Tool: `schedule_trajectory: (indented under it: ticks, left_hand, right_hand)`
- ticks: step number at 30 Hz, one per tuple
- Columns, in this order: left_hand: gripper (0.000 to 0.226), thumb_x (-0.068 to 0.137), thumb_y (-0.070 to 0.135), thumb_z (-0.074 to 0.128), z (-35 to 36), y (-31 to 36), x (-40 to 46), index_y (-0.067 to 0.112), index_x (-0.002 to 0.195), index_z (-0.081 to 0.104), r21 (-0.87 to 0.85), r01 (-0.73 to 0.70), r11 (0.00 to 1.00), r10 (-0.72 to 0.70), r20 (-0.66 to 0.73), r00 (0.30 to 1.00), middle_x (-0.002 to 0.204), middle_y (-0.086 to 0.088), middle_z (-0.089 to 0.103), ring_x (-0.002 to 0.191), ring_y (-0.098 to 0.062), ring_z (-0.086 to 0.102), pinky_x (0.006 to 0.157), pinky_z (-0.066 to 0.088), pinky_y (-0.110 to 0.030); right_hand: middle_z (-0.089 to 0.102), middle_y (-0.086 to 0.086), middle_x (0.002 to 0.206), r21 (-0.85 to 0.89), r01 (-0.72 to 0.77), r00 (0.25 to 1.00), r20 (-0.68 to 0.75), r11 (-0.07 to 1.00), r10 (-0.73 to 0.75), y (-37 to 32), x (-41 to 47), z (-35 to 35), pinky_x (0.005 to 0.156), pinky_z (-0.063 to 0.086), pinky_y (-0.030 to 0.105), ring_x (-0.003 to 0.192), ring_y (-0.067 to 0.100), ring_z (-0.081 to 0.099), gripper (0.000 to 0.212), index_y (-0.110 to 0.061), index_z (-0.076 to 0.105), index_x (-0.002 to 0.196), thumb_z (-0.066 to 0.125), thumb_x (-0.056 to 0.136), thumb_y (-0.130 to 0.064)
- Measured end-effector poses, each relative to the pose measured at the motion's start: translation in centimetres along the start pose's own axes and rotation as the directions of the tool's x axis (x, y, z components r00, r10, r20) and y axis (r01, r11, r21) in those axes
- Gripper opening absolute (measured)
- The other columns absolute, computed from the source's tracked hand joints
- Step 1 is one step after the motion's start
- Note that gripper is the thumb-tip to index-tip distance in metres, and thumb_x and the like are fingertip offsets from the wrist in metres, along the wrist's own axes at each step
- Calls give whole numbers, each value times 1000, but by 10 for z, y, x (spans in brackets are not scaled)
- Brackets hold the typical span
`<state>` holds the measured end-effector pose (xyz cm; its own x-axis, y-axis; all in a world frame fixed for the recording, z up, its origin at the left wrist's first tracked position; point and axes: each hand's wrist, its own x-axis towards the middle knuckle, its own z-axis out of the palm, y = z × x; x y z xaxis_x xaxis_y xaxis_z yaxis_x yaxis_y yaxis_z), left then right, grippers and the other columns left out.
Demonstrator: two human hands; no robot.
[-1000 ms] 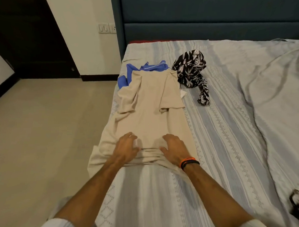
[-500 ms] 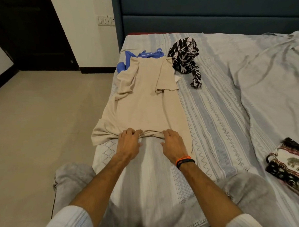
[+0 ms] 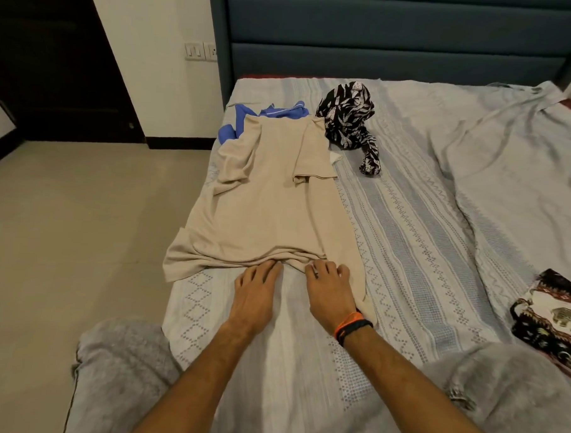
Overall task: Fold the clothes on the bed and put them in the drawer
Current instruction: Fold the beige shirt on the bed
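A beige shirt (image 3: 271,209) lies lengthwise along the left side of the bed (image 3: 407,254), its sleeves folded inward and its bunched hem nearest me. My left hand (image 3: 256,293) lies on the sheet with its fingertips touching the hem. My right hand (image 3: 328,290), with an orange and black wristband, rests its spread fingers on the hem's right part. A blue garment (image 3: 239,122) sticks out from under the shirt's collar end. Just right of it lies a crumpled black-and-white patterned garment (image 3: 347,124).
A folded elephant-print cloth (image 3: 554,319) sits at the bed's right edge. A rumpled grey sheet (image 3: 514,180) covers the right side. The blue headboard (image 3: 396,41) is at the far end; bare floor (image 3: 74,223) and a dark doorway (image 3: 49,58) lie left. My grey-trousered knees are near.
My hands slid back from on top of the shirt's lower part to its hem. The view pulled back, bringing my knees and the elephant-print cloth into sight.
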<state>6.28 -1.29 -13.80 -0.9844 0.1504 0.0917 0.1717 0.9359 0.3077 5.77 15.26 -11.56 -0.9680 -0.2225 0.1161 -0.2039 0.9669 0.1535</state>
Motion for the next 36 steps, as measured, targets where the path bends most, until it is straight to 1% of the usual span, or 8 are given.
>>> schedule_trajectory:
  ticks: [4,7,13,17,21,27,32,36]
  left_hand:
    - [87,85,4,59,2,1,-1,29,156,15,-14,7,1000,-7,11,1000,161,8,15,142,-18,22,116,18,-33]
    - [88,83,2,61,6,-1,-2,28,156,17,-35,-2,999,1,-26,1000,161,6,18,142,-19,24,115,18,-33]
    - [58,92,4,55,6,4,-3,30,143,44,-356,74,932,-130,-137,982,144,4,39,135,-18,38,104,31,-17]
    - [58,78,6,74,-2,12,0,15,132,56,-263,-31,964,-41,-264,964,140,-8,39,127,-27,42,100,45,-35]
    - [44,69,25,75,-3,16,-1,14,111,65,-148,-48,988,19,-194,981,129,-6,54,119,-27,45,94,47,-47]
    - [30,78,41,43,-3,12,-14,16,83,59,90,-116,989,138,-290,947,76,-1,63,78,-26,59,95,41,-50]
    - [19,69,9,68,-11,6,-14,15,87,66,385,-243,891,357,-259,898,75,-7,60,69,-27,54,87,40,-45]
    - [38,58,9,87,-14,-4,-22,14,91,69,437,-164,885,272,-197,942,77,-9,64,67,-27,58,64,46,-39]
  right_hand:
    - [58,11,102,77,40,999,28,996,-42,-3,3,-6,82,41,44,94,30,56,40,-10,61,106,66,68,-1]
    - [58,10,86,167,-52,998,39,985,46,-5,0,-2,67,43,40,76,29,58,40,-11,64,89,73,52,1]
    - [56,7,111,424,10,998,-55,906,15,2,2,1,82,35,42,99,30,51,27,-14,60,108,48,87,-3]
    - [62,5,103,545,171,985,-70,821,-158,-1,-3,-12,86,40,42,96,28,55,18,-15,56,107,44,94,-12]
    - [62,2,107,639,199,974,-43,743,-223,-1,-7,-23,87,46,38,95,20,55,22,-17,55,114,48,98,-30]
    - [54,6,112,468,129,990,-10,874,-140,2,-17,-21,80,48,36,93,23,54,35,-14,54,115,61,82,-24]
    - [59,7,111,207,158,987,-22,965,-157,1,-20,-26,83,41,37,102,27,53,30,-15,60,112,61,82,-10]
    - [61,6,105,145,131,991,-12,981,-131,4,-26,-31,84,38,39,102,28,52,28,-15,59,107,62,79,-8]
